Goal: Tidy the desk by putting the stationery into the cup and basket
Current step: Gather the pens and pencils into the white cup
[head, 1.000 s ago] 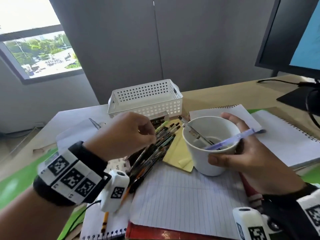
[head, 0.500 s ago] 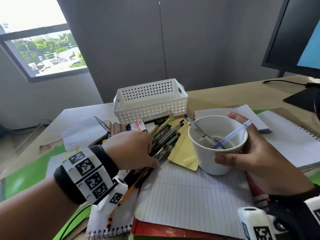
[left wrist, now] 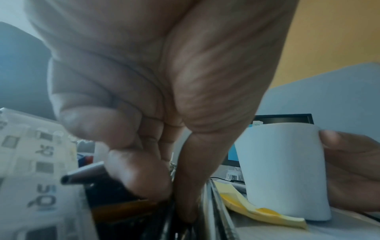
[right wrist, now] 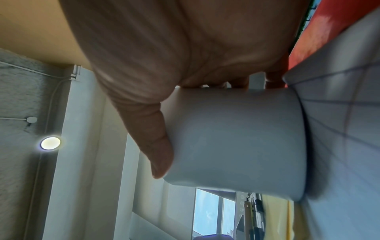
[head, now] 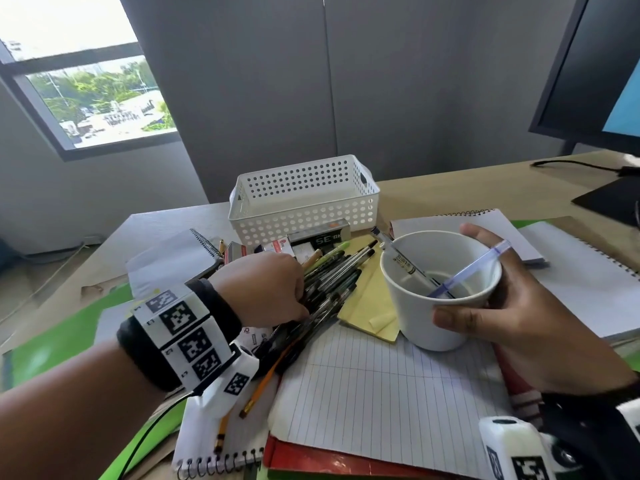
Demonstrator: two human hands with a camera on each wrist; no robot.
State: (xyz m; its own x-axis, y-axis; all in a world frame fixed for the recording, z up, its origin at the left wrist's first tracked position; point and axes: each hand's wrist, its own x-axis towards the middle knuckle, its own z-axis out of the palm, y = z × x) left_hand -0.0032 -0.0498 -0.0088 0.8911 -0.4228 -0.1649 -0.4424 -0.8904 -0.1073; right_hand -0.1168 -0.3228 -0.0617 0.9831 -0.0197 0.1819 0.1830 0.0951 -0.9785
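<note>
Nearest lies a lined sheet of paper (head: 374, 393) on top of a red book (head: 346, 467), and a pencil (head: 266, 379) pokes out toward the person from under the left wrist.

Just past that, the left hand (head: 266, 289) is down on the pile of pens (head: 332, 282). Its fingers (left wrist: 139, 175) are curled and its thumb points down into the pens. It looks like it is pinching one dark pen, but I cannot tell for sure which one, or if the grip is firm yet.

The pens lie side by side. Their long way runs from near-left to far-right, so their far ends point at the cup (head: 440, 289). The cup stands to the right of the pile, just beside it, on the lined paper. A yellow pad (head: 367, 299) sits between them, and the cup touches its edge.

The right hand (head: 526, 313) is wrapped around the cup and holds it upright. Two pens (head: 464, 271) already lean inside it.

So the left hand is the one for the pens. I think the next move is to lift a pen, tip it up and bring it right, over the rim. The two leaning pens could get in the way.

Farther back, small boxes (head: 311, 240) sit behind the pens, touching the front of the white basket (head: 304, 216). The basket looks empty from here. Notebooks (head: 485, 230) lie behind the cup, and a screen (head: 588, 71) stands far right on the table (head: 450, 188).
</note>
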